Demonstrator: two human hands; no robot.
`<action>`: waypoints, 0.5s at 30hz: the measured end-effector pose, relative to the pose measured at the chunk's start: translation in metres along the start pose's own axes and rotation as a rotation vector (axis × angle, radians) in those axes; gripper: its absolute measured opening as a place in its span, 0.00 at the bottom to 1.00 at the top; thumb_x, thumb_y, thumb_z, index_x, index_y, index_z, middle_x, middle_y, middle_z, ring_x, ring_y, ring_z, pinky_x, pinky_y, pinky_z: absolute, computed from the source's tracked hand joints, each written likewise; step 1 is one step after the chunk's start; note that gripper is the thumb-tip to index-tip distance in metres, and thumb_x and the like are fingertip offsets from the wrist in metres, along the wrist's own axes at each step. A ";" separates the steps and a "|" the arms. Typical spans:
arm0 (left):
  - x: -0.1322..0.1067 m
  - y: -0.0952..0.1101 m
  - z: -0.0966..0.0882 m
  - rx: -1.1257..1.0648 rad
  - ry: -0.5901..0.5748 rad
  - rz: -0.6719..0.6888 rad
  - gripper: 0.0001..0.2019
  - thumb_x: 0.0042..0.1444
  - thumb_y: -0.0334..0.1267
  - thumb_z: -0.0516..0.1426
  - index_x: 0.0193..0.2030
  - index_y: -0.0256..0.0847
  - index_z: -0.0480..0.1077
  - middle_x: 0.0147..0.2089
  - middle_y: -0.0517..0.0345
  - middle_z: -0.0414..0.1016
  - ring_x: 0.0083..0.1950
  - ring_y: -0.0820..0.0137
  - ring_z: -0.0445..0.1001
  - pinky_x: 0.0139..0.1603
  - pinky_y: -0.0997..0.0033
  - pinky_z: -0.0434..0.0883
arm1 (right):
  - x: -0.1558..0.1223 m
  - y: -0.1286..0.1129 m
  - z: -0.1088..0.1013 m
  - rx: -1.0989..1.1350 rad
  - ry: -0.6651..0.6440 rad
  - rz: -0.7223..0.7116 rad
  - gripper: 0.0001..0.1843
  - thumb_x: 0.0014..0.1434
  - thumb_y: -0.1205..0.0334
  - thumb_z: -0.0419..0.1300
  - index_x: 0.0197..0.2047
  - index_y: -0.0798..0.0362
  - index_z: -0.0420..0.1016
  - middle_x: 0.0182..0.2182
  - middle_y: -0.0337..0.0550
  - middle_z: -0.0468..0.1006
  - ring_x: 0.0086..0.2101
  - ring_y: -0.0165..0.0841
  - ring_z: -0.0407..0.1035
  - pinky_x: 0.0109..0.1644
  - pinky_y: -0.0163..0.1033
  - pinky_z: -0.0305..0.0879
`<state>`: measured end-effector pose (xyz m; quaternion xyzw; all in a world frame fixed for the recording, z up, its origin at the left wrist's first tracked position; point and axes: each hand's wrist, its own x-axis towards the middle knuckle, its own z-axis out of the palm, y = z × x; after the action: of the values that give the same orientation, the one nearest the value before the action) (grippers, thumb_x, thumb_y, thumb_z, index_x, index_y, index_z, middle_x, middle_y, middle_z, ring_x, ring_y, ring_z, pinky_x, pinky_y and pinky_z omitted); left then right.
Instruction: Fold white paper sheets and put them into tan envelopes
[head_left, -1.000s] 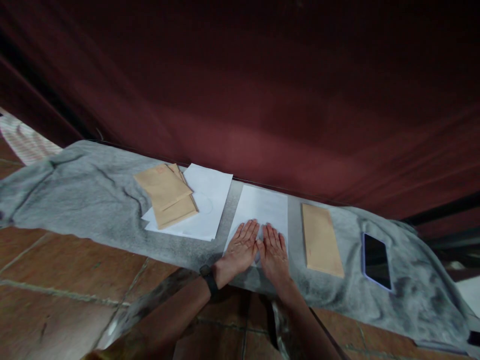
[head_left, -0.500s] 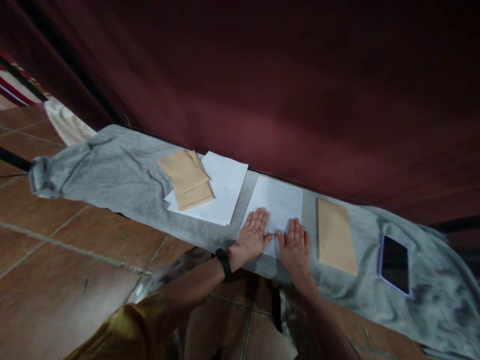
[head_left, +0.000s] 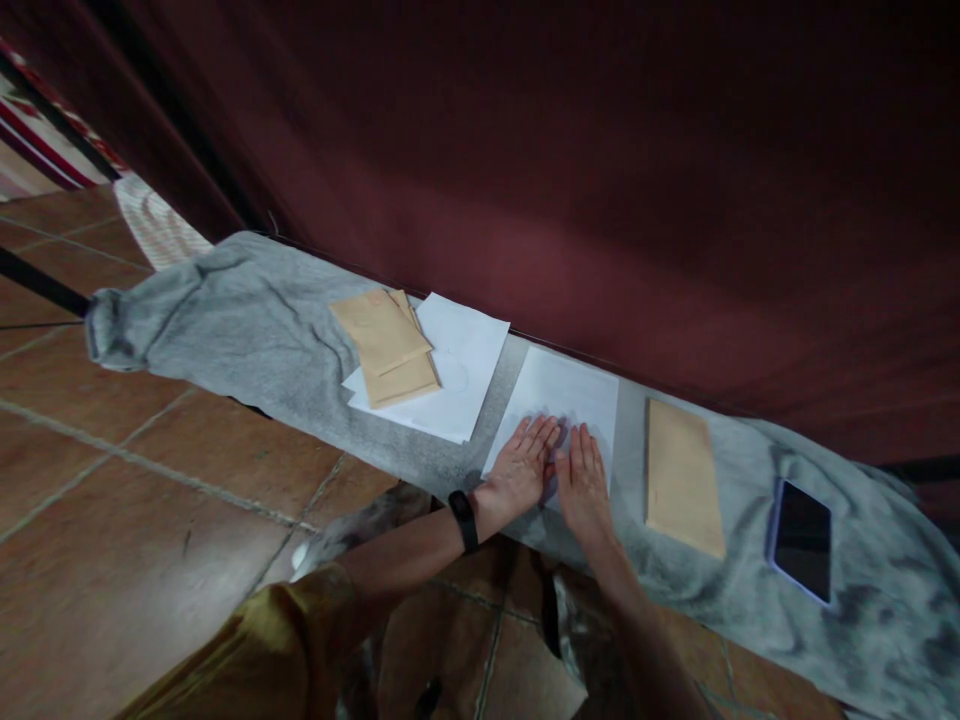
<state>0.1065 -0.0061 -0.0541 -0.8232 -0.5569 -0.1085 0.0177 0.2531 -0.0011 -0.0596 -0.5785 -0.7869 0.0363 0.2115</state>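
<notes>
A white sheet of paper [head_left: 570, 385] lies on the grey cloth in front of me, partly covered by my hands. My left hand [head_left: 525, 462] rests flat on it with fingers stretched out, a black band on the wrist. Close beside it, my right hand [head_left: 586, 480] also lies flat on the sheet, fingers extended. The two hands nearly meet at the thumbs. To the right of the sheet is a single brown envelope [head_left: 682, 478]. On the left, several brown envelopes [head_left: 386, 335] overlap on top of a stack of white paper [head_left: 469, 365].
Grey cloth [head_left: 247, 330] covers the long, narrow surface. A phone [head_left: 802, 540] with a purple edge lies at its right end. A dark red curtain-like fabric [head_left: 487, 220] hangs along the back edge. Below is a brown tiled floor [head_left: 150, 480].
Both hands have slid a little over the sheet and closer together, the left one turning to the right. The view has shifted slightly; papers and envelopes otherwise lie as before.
</notes>
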 end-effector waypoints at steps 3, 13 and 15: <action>0.000 0.001 0.002 0.016 -0.014 0.009 0.33 0.67 0.32 0.44 0.78 0.31 0.46 0.79 0.44 0.50 0.80 0.59 0.47 0.80 0.46 0.46 | 0.001 -0.010 0.004 0.053 -0.086 -0.033 0.34 0.76 0.50 0.32 0.77 0.58 0.49 0.74 0.54 0.55 0.73 0.38 0.47 0.75 0.52 0.48; -0.004 -0.018 0.005 -0.058 0.025 0.019 0.30 0.70 0.38 0.45 0.77 0.32 0.49 0.78 0.42 0.52 0.80 0.61 0.48 0.78 0.50 0.49 | -0.004 -0.001 0.009 -0.106 -0.016 -0.089 0.33 0.76 0.53 0.38 0.77 0.59 0.49 0.73 0.60 0.56 0.72 0.44 0.50 0.73 0.58 0.48; -0.004 -0.027 0.004 -0.058 0.067 -0.028 0.30 0.72 0.42 0.44 0.77 0.32 0.49 0.78 0.41 0.54 0.79 0.60 0.50 0.78 0.50 0.51 | -0.003 0.002 0.009 -0.135 0.027 -0.068 0.34 0.76 0.51 0.39 0.76 0.62 0.50 0.73 0.62 0.57 0.71 0.45 0.52 0.73 0.57 0.50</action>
<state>0.0812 0.0006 -0.0617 -0.8114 -0.5642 -0.1524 0.0110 0.2527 -0.0018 -0.0695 -0.5650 -0.8037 -0.0320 0.1837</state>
